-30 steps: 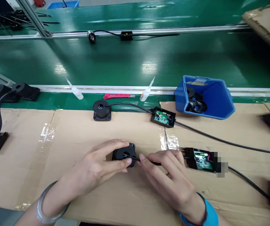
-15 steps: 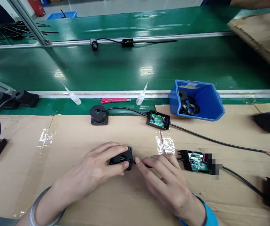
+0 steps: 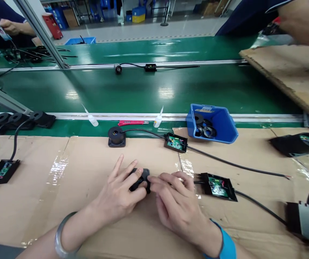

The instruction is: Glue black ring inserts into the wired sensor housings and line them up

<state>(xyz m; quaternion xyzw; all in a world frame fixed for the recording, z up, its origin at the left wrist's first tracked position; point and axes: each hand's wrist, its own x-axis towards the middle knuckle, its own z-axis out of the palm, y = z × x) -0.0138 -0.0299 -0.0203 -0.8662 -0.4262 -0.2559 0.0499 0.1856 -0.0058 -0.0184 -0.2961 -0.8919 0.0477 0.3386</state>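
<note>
On the cardboard, my left hand (image 3: 122, 190) grips a black square-flanged housing (image 3: 145, 174) between thumb and index finger, the other fingers spread. My right hand (image 3: 177, 201) is closed at the housing's right side, its fingertips pinching the black cable, which is mostly hidden there. The cable comes out right of my hand and joins an open black box with a green circuit board (image 3: 219, 186). Behind my hands stands a second round black housing (image 3: 116, 136), wired to another open board box (image 3: 176, 142).
A blue bin (image 3: 226, 126) holds black rings. A red cutter (image 3: 133, 123) and two small bottles (image 3: 158, 119) (image 3: 92, 119) lie along the rail. More housings (image 3: 42, 118) stand at left, a grey-black block (image 3: 305, 219) at right. People's hands show across the bench.
The view has tilted up and shows more of the far side. My left fingers have spread more, and my right fingertips have moved closer against the housing.
</note>
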